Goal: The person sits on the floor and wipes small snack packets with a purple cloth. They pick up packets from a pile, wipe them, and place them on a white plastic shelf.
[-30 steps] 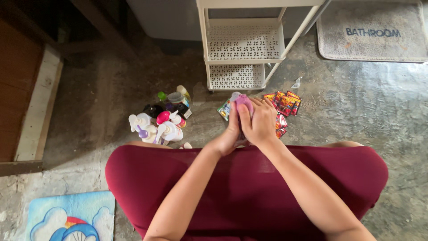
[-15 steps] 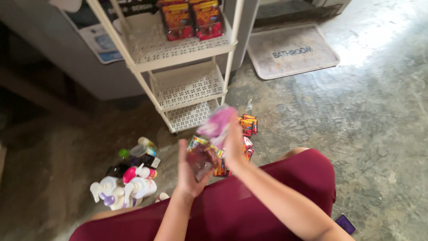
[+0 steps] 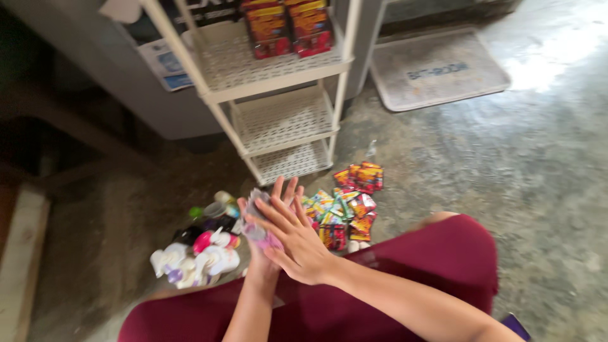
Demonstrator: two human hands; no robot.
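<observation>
**Both hands back together on the pink packet**

Your right hand [image 3: 297, 244] lies flat with its fingers spread across your left hand [image 3: 266, 244], and the small pink-and-clear packet [image 3: 256, 218] is pressed between the two palms, just above your lap. Half a second ago that packet was up in your right hand, raised toward the rack, with a darker packet resting in your left; now the right hand has come down and the two hands have closed on each other. Whether the dark packet is still in there cannot be told, since your right hand covers the palm.

Just right of your hands, the heap of bright sachets [image 3: 345, 209] lies on the concrete floor [image 3: 481, 164]. To the left stands a cluster of pump bottles [image 3: 193, 259]. Beyond them is the white tiered rack [image 3: 278, 120], with red packets [image 3: 288, 26] on its upper shelf, and a grey doormat [image 3: 443, 69] further right.
</observation>
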